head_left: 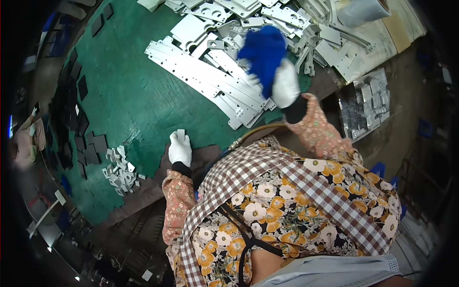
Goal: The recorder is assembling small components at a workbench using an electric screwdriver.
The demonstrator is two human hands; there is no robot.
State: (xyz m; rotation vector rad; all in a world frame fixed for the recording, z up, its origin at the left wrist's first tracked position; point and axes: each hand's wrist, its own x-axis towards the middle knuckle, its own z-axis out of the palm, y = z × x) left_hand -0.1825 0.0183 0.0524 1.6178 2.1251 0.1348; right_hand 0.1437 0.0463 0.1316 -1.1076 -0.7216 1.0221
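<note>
My left hand (180, 150), in a white glove, is closed on a small silver metal piece (180, 134) near the table's front edge. A blue cloth (264, 53) hangs from my right hand (286, 85), which is also white-gloved and slightly blurred. That hand is over the right part of the table, above a heap of silver metal parts (205, 52). Long drilled metal plates (201, 79) lie in a stack to the left of the cloth. The cloth hides some of the parts beneath it.
Small metal pieces (119, 172) lie piled at the left of the green table (129, 95). Dark flat pads (93, 148) are scattered along its left side. A hose (253, 130) crosses the front edge. Bagged parts (366, 103) and a plastic-wrapped roll (361, 12) are at right.
</note>
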